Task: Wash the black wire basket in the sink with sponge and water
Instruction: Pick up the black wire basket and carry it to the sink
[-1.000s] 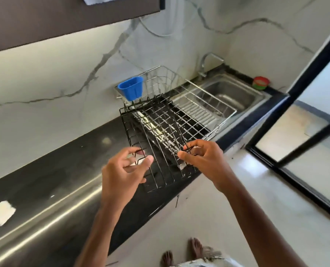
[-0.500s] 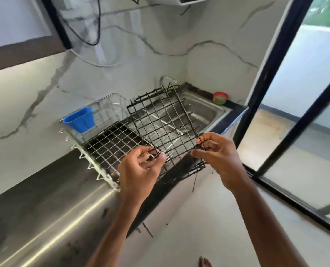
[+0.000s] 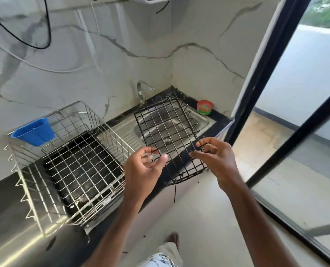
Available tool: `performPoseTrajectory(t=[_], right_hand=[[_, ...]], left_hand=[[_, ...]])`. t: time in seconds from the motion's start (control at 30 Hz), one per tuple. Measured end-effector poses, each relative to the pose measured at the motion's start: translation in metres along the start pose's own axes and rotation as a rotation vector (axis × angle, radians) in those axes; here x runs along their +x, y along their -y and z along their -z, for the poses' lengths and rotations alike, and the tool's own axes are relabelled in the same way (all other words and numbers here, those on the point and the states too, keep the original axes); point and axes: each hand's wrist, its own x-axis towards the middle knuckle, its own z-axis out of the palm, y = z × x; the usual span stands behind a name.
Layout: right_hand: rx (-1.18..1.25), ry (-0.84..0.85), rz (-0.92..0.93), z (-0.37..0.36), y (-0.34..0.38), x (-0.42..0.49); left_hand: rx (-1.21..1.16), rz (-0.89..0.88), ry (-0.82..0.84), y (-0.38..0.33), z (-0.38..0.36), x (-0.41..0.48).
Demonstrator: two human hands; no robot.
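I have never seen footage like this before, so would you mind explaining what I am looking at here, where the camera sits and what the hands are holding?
There is no machine here: a person works with two bare hands, and the single wide-angle camera is worn on their head, looking forward and down. The left hand and right hand each pinch the near edge of a black wire basket, holding it in the air, tilted, above the steel sink. A faucet stands behind the sink. On the counter to the left sits a silver wire dish rack over a black tray, with a blue plastic cup hooked on its rim. A small red and green container sits in the far corner. No water runs, and I see no sponge.
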Motion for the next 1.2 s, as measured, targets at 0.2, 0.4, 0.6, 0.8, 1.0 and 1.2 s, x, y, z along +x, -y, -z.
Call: performPoseTrajectory(t=[0.2,0.4,0.6,0.8,1.0,1.2], right_hand=[[-0.089,0.028,-0.024,0.006,-0.008,0.101],[-0.313,0.077,0.025,0.006,-0.009,0.207],[-0.333,0.288,0.018,0.017,-0.01,0.289],[-0.502,0.277,0.041,0.014,-0.009,0.364],[-0.428,0.665,-0.216,-0.021,-0.024,0.439],[-0.272,0.786,-0.586,-0.044,-0.065,0.489]], left_hand=[[-0.014,0.08,-0.019,0.008,-0.052,0.084],[-0.031,0.228,-0.093,0.02,-0.1,0.181],[-0.104,0.361,-0.128,0.031,-0.134,0.257],[-0.195,0.494,-0.141,0.035,-0.145,0.291],[-0.173,0.57,-0.202,0.043,-0.15,0.306],[0.005,0.56,-0.103,0.053,-0.163,0.34]])
